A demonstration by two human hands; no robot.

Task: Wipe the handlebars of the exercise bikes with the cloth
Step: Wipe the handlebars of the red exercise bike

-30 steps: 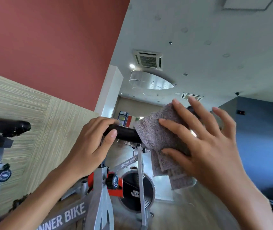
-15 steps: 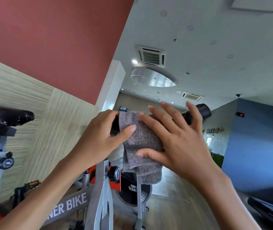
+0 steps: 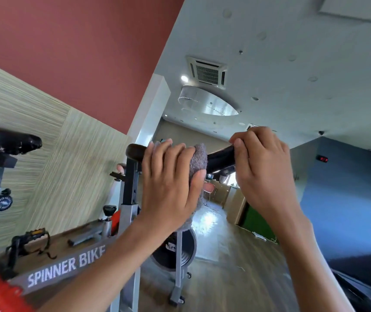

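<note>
Here, left hand [image 3: 168,188] clenched around the grey cloth [image 3: 198,157] on the black handlebar [image 3: 220,157] near its left end, right hand [image 3: 263,170] gripping the bare bar just beside it, toward the right end.

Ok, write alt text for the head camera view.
A person's left hand clamps a grey terry cloth around the black padded handlebar of a grey exercise bike, while the right hand grips the bar bare beside it. A gym room lies beyond.
</note>
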